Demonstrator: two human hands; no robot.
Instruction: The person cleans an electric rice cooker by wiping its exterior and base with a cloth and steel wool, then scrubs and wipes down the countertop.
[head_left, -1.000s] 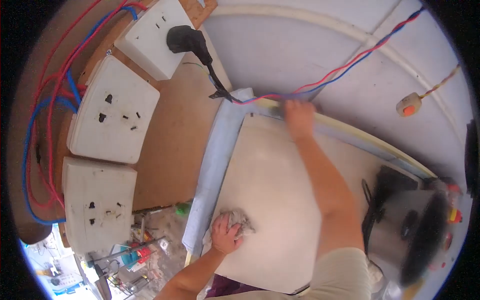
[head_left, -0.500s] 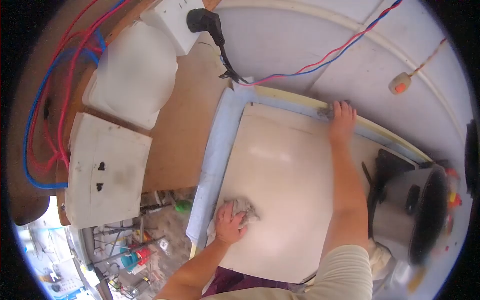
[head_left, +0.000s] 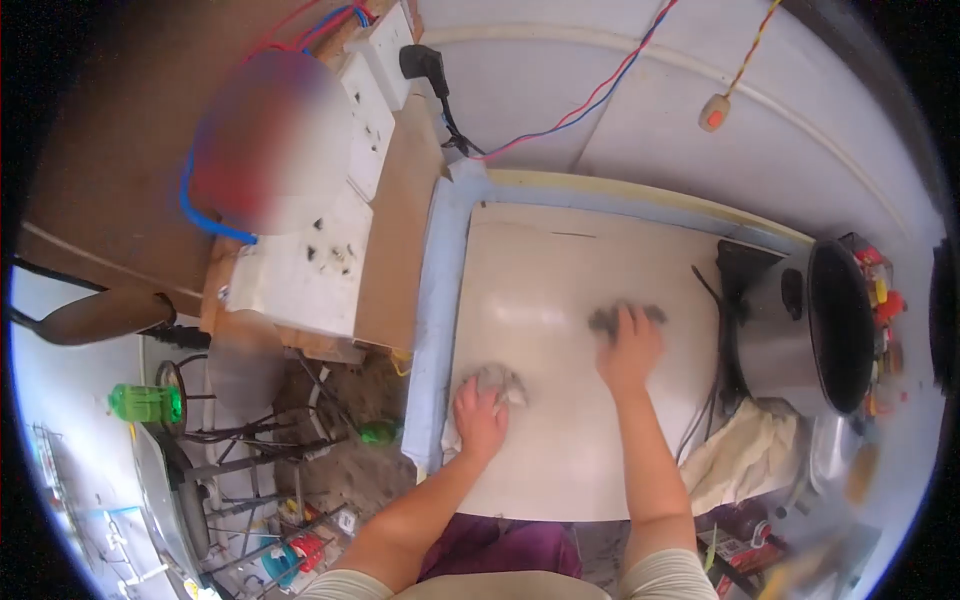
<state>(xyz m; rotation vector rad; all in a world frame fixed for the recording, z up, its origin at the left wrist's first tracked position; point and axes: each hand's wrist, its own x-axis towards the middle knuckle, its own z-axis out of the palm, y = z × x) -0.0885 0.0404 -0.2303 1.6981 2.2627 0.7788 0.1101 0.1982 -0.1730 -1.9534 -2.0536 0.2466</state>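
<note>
My left hand [head_left: 482,420] presses a crumpled light grey rag [head_left: 506,382] onto the cream tabletop [head_left: 560,470], near its left side. The fingers are curled over the cloth. Around the middle right of the same surface, my right hand [head_left: 632,355] holds a darker grey rag [head_left: 605,320] under its fingertips, flat against the top. A pale blue raised border [head_left: 445,260] runs along the tabletop's left side and back.
At the right stands a large metal pot [head_left: 790,330], with a beige cloth [head_left: 745,455] and dark cables beside it. White socket boxes [head_left: 300,265] line a wooden board at the left. A corded switch [head_left: 714,112] hangs by the back wall.
My right hand has come from the back border to the middle of the tabletop with its rag. My left hand stays near the left side on its rag. The view has shifted.
</note>
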